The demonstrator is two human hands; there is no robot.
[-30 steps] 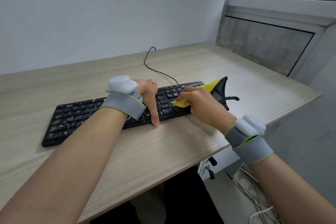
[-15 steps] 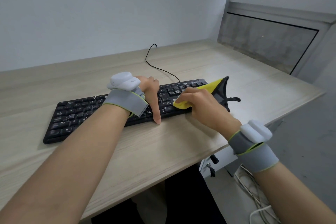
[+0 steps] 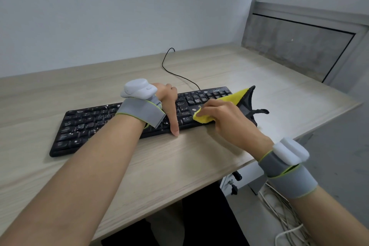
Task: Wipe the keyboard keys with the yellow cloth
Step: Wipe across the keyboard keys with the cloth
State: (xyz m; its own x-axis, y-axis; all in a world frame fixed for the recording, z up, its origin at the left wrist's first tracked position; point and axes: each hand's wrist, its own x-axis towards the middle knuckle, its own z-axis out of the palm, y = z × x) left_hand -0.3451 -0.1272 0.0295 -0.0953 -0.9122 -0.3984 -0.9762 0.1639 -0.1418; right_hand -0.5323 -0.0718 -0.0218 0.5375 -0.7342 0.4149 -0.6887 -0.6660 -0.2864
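A black keyboard [image 3: 89, 126] lies across the light wooden desk [image 3: 179, 166]. My left hand [image 3: 169, 102] grips its middle, with the thumb down over the front edge and the fingers over the far edge. My right hand [image 3: 225, 118] holds the yellow cloth [image 3: 201, 118] bunched under its fingers and presses it on the keys of the right section. The rest of the cloth trails off the keyboard's right end, where its dark grey backing [image 3: 247, 104] shows. Both wrists wear grey straps with white devices.
The keyboard's black cable [image 3: 171, 70] runs back over the desk toward the white wall. The desk's right edge [image 3: 319, 124] lies close beside the cloth. White cables [image 3: 283, 215] lie on the floor below, at lower right.
My right hand has slid the cloth slightly left along the keys. My left hand keeps its hold on the keyboard. The view has shifted a little.
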